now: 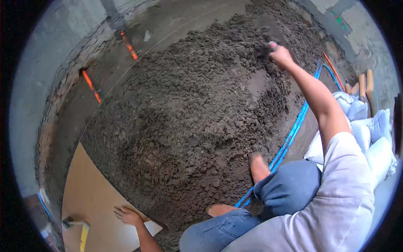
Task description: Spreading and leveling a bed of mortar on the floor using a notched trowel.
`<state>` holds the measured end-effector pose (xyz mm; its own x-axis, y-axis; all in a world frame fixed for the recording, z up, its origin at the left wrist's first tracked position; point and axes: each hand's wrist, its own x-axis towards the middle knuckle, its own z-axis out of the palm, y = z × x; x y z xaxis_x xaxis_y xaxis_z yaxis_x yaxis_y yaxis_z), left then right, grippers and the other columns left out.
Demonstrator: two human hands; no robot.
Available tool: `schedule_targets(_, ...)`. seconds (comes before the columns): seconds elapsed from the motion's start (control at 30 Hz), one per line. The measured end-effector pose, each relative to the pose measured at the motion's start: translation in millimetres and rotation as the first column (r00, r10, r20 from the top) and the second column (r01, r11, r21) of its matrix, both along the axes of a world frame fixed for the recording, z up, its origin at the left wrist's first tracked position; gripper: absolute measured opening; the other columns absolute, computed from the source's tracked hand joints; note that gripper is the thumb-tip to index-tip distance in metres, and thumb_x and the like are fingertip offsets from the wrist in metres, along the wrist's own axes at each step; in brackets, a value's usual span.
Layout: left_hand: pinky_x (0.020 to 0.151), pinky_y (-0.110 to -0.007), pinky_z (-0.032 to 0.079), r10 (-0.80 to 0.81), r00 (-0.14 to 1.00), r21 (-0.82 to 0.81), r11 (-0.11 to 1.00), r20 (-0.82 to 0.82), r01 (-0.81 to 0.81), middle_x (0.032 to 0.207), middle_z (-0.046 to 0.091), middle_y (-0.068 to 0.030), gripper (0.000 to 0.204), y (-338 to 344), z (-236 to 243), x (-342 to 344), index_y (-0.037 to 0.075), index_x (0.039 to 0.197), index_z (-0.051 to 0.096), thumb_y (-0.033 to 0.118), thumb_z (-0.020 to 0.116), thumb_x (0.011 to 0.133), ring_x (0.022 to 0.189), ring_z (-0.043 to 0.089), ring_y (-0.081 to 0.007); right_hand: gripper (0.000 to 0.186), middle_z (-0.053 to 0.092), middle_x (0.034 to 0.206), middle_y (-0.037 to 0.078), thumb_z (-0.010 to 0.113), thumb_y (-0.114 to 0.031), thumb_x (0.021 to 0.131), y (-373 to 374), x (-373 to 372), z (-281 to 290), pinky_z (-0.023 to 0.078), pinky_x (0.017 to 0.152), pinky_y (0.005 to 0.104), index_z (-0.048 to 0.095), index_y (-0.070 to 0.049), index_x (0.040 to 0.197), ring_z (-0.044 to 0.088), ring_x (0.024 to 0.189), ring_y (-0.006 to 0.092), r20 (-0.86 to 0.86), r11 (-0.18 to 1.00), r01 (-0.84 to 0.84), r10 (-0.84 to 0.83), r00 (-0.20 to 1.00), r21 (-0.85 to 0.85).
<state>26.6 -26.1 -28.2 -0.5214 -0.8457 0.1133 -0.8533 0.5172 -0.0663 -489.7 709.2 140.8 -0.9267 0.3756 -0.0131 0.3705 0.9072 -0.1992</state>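
My right hand (280, 56) reaches far out to the upper right, closed round the handle of a trowel. The flat grey blade of the trowel (268, 26) lies against the mortar near the far edge of the heap. Dark, crumbly wet mortar (189, 109) covers most of the floor ahead, with a smoother patch (258, 83) just below the trowel. At the lower left, my left hand (128, 216) rests flat on a tan board (94, 185), fingers stretched out and holding nothing. The board's edge borders the mortar.
A yellow-handled tool (85, 236) with a dark head lies on the board. Blue conduits (294, 130) run along the right side. Orange pipes (91, 86) lie at the far left. White sacks (361, 130) and wooden handles (369, 90) stand by the right wall. A thin line arcs beyond the mortar.
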Motion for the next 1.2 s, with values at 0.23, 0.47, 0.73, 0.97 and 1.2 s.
schedule_targets(0.23, 0.106, -0.050, 0.025, 0.110, 0.991, -0.004, 0.994, 0.074, -0.110, 0.148, 0.028, -0.0102, 0.063, 9.3, 1.5, -10.1, 0.015, 0.145, 0.028, 0.054, 0.022, 0.096, 0.136, 0.027, -0.0296, 0.011, 0.054, 0.059, 0.007, 0.060, -0.011, 0.070, -3.1, -3.8, -65.0, 0.041, 0.041, 0.0342, 0.053, -0.003, 0.067, 0.052, 0.046, 0.0184, 0.265, 0.880, 0.206, -0.096, 0.960, -0.429)
schedule_targets(0.47, 0.104, -0.048, 0.029, -0.012, 0.975, -0.058, 0.998, 0.222, 0.026, 0.147, 0.031, -0.0101, 0.062, -1.2, -1.6, -11.5, 0.013, 0.144, 0.031, 0.053, 0.022, 0.097, 0.134, 0.029, -0.0293, 0.012, 0.051, 0.059, 0.003, 0.060, -0.008, 0.069, -43.9, 30.4, -39.6, 0.038, 0.037, 0.0304, 0.049, -0.004, 0.069, 0.047, 0.043, 0.0136, 0.312, 0.775, 0.161, 0.050, 0.949, -0.612)
schedule_targets(0.73, 0.106, -0.044, 0.030, 0.126, 0.972, 0.020, 0.991, 0.201, -0.133, 0.147, 0.031, -0.0099, 0.058, 0.2, -4.2, -14.2, 0.012, 0.144, 0.030, 0.048, 0.023, 0.099, 0.133, 0.031, -0.0288, 0.038, 0.067, 0.098, 0.016, 0.058, -0.021, 0.072, -12.1, 15.6, 1.3, 0.051, 0.081, 0.0407, 0.064, -0.015, 0.109, 0.064, 0.090, 0.0311, 0.241, 0.945, -0.323, 0.325, 0.915, -0.048)
schedule_targets(0.97, 0.109, -0.050, 0.021, 0.203, 0.949, 0.046, 0.974, 0.241, -0.220, 0.151, 0.022, -0.0065, 0.062, 0.2, -9.6, -12.0, 0.020, 0.147, 0.022, 0.055, 0.018, 0.096, 0.138, 0.022, -0.0322, 0.043, 0.065, 0.103, 0.021, 0.056, -0.026, 0.074, 149.3, -57.8, -1.8, 0.050, 0.080, 0.0429, 0.059, -0.007, 0.112, 0.063, 0.096, 0.0359, 0.017, 0.979, 0.139, -0.143, 0.990, 0.146)
schedule_targets(1.2, 0.108, -0.051, 0.021, 0.193, 0.944, -0.045, 0.981, 0.268, -0.187, 0.153, 0.019, -0.0042, 0.063, -20.1, -23.1, 4.2, 0.025, 0.147, 0.022, 0.059, 0.016, 0.094, 0.135, 0.026, -0.0365, 0.017, 0.058, 0.066, 0.011, 0.062, -0.012, 0.069, 95.2, -24.4, -65.7, 0.045, 0.044, 0.0367, 0.056, 0.000, 0.080, 0.057, 0.051, 0.0221, 0.241, 0.928, 0.183, -0.106, 0.965, -0.323)
